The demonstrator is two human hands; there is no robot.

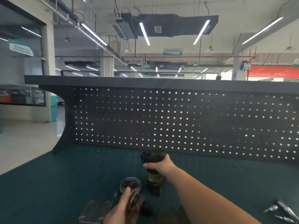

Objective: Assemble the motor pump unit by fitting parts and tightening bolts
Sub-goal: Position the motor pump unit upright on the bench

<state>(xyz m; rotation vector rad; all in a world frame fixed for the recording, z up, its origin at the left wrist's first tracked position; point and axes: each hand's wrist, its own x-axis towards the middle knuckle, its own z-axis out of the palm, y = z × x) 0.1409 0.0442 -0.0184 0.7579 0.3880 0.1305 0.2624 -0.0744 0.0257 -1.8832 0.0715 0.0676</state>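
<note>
Head view: right hand (159, 165) grips the upright dark motor (154, 172) on the green bench (64, 183); left hand (120, 209) pinches a ring-shaped part (134, 199) (blurred) just beside it.

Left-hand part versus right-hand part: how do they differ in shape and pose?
The right hand grips a tall dark cylindrical part standing upright on the green bench. The left hand pinches a short round cup-like part, lifted and tilted toward the camera. Both look dark and metallic.
</note>
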